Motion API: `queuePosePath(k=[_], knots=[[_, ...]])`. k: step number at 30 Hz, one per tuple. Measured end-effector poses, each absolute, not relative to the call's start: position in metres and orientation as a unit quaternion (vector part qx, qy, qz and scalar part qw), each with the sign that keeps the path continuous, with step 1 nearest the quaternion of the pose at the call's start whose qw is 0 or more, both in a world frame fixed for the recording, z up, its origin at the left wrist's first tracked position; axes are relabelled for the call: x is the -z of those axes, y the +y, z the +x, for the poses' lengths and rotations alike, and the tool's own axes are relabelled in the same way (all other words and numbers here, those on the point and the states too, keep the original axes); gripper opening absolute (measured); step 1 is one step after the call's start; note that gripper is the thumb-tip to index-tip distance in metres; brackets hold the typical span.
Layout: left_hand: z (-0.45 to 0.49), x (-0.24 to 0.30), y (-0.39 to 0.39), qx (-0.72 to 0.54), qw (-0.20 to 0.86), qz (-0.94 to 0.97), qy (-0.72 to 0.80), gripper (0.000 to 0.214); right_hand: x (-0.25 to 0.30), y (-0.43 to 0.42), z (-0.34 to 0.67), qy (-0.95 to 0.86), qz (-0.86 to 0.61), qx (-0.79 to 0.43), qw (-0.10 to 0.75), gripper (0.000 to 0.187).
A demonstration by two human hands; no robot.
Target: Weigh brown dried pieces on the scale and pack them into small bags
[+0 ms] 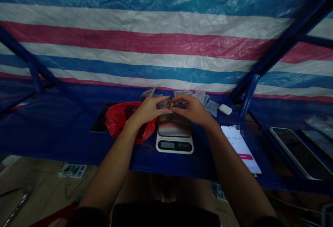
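Both my hands meet above a small digital kitchen scale point(174, 133) with a steel platform and a lit display. My left hand point(147, 111) and my right hand point(191, 109) each pinch an end of a small clear plastic bag point(168, 104) holding brownish pieces. Their fingers are closed on it. A red plastic bag point(118, 118) with dark contents lies just left of the scale, under my left wrist.
A dark phone point(100, 123) lies left of the red bag. A lit phone point(240, 149) lies to the right of the scale, more phones point(293, 152) further right. Small clear bags point(208, 102) and a white earbud case point(225, 109) sit behind. A striped tarp hangs beyond the blue table point(65, 133).
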State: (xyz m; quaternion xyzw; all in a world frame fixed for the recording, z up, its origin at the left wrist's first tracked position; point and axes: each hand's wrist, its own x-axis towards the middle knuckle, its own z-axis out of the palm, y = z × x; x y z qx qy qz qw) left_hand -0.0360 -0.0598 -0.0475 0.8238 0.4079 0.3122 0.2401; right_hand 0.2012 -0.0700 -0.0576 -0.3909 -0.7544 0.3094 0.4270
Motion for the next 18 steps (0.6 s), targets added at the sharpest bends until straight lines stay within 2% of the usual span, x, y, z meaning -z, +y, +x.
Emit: queuePosePath(k=[4,10,13,18], knots=[[-0.034,0.05,-0.059,-0.295,0.234,0.839,0.392,0.079,0.057,-0.069,0.2,-0.754,-0.385,-0.311,0.432,0.024],[-0.033,0.056,-0.056,-0.324,0.191,0.848,0.374,0.062,0.054,-0.071,0.198,-0.784,-0.348,-0.256,0.446,0.024],[-0.032,0.055,-0.057,-0.347,0.203,0.838,0.37,0.061,0.054,-0.072,0.195,-0.788,-0.324,-0.243,0.463,0.029],[-0.028,0.052,-0.06,-0.402,0.24,0.801,0.375,0.064,0.056,-0.071,0.187,-0.686,-0.348,-0.32,0.553,0.044]])
